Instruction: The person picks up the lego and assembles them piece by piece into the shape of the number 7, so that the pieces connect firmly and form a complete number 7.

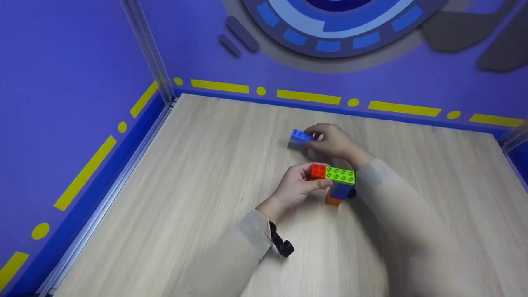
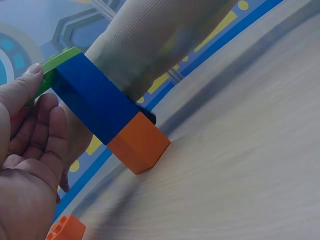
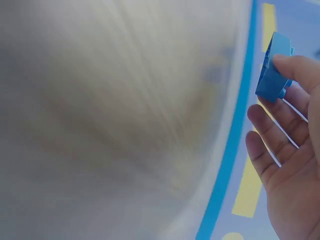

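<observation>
My left hand (image 1: 293, 185) pinches the top of a toy-brick stack, its thumb along the front of the red brick (image 1: 318, 170) and the end of the green brick (image 1: 340, 175). Under the green brick comes a blue section (image 2: 92, 97), with an orange brick (image 2: 139, 144) at the bottom. Whether that orange end touches the table is hard to tell. Farther back, my right hand (image 1: 333, 141) holds a separate blue brick (image 1: 300, 135) by one end between thumb and fingers. In the right wrist view this blue brick (image 3: 274, 69) has its studs facing the fingers.
Another orange brick (image 2: 67, 229) shows at the lower edge of the left wrist view. A black strap (image 1: 282, 245) hangs from the left sleeve. The wooden table (image 1: 214, 165) ends at a blue back wall (image 1: 198, 45) and a blue side wall (image 1: 62, 82).
</observation>
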Demonstrator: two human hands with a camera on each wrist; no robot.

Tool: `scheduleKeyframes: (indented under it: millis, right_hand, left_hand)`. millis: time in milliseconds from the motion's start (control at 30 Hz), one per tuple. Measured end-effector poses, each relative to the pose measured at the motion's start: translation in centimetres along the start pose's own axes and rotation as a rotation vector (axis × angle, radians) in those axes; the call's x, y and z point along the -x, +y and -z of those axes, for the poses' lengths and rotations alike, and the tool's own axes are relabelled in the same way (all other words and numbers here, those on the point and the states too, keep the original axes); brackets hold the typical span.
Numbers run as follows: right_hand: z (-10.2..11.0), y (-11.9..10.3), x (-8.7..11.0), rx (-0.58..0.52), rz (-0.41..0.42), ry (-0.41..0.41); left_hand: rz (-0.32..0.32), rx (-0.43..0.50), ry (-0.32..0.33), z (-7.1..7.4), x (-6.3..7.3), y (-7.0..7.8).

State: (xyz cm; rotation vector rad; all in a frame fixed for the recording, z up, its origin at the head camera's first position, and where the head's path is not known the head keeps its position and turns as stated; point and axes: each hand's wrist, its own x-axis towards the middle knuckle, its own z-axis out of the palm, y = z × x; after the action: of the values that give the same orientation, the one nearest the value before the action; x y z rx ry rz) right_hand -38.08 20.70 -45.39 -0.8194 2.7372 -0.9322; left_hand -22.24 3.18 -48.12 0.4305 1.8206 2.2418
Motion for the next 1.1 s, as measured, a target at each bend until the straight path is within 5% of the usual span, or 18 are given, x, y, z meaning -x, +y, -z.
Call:
scheduleKeyframes:
  millis: [633, 933, 1100]
  right_hand:
    - [4.2, -3.6, 12.2, -0.111, 0.160, 0.193]
    - [3.4, -5.2, 15.3, -0.050, 0.258, 0.223]
    - [2.6, -5.9, 16.4, 0.079, 0.291, 0.228]
  left_hand:
    - [0.016, -0.055, 0.010, -0.3, 0.2, -0.2]
    - [0.019, -0.050, -0.001, -0.2, 0.3, -0.2]
    - [0.000, -0.040, -0.017, -0.2, 0.5, -0.1]
